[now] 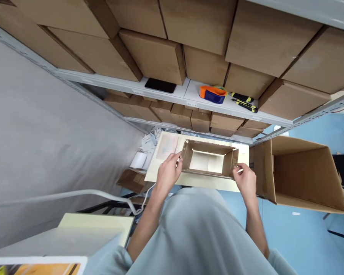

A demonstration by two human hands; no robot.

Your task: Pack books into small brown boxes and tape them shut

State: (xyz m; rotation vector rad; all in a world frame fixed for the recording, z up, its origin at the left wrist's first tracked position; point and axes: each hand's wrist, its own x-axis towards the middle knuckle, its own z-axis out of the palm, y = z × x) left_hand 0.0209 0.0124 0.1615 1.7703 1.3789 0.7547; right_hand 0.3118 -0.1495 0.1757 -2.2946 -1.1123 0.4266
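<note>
A small brown cardboard box [208, 173] stands over the pale tabletop [157, 173], its walls raised and the light surface showing through its middle. My left hand [169, 168] pinches the box's left end, thumb and fingers closed on the wall. At the opposite end, my right hand [244, 177] grips the right wall's near corner between thumb and fingers. Whether the box rests on the table or is slightly lifted, I cannot tell. A pinkish printed sheet [166, 146] lies on the table just beyond my left hand.
Shelves with stacked cartons [200, 23] rise behind the table. On one shelf lie an orange-and-blue tape dispenser [213, 94], yellow-black box cutters [244, 104] and a black phone [160, 85]. A large open carton [306, 175] stands right; a grey wall [46, 126] bounds the left.
</note>
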